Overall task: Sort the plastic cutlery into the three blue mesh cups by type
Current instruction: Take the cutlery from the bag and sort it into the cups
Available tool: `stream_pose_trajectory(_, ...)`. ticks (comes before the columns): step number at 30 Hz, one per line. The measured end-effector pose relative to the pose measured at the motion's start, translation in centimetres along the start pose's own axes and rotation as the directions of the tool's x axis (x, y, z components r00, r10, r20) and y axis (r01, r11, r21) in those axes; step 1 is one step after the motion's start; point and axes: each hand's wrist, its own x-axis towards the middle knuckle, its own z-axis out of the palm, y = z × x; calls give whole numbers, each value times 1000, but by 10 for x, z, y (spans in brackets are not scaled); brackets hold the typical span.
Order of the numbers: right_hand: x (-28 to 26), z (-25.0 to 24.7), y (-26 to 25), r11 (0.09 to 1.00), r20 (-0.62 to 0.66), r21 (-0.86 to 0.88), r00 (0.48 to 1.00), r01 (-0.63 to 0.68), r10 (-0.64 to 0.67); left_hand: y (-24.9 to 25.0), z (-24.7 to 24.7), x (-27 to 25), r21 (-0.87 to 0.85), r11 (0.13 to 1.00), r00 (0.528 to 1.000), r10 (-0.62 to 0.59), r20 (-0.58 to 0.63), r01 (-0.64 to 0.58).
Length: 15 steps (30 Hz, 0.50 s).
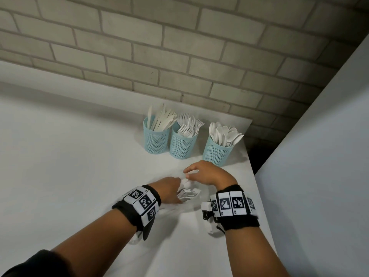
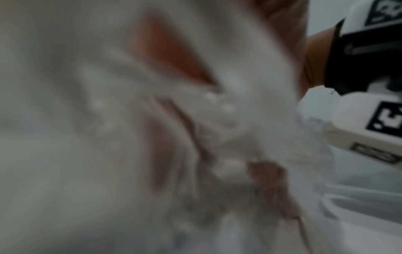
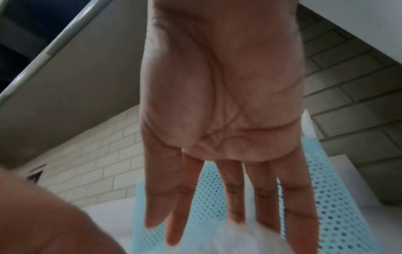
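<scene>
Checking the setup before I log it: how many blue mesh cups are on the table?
3, in a row near the brick wall: the left cup holds knives, the middle cup forks, the right cup spoons, nearest the right hand. None looks hidden.

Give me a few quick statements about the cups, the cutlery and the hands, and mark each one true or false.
1. The leftmost cup holds knives. True.
2. The middle cup holds spoons. False: it holds forks; the spoons stand in the rightmost cup.
3. The right hand grips a fork. False: its fingers are straight and hold nothing.
4. The left hand holds a bundle of white cutlery. True.
5. The three cups stand near the brick wall. True.
</scene>
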Motion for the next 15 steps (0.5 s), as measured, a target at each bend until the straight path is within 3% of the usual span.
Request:
stream_pose_trajectory(9, 4, 15, 17, 996, 15, 72, 998, -58, 57, -16, -4, 6, -119, 991, 997, 56, -49, -62)
stream_pose_trajectory(15, 4, 17, 22, 987, -40, 147, 997, -59, 66, -23, -6, 5, -242, 966, 994, 68, -86, -87)
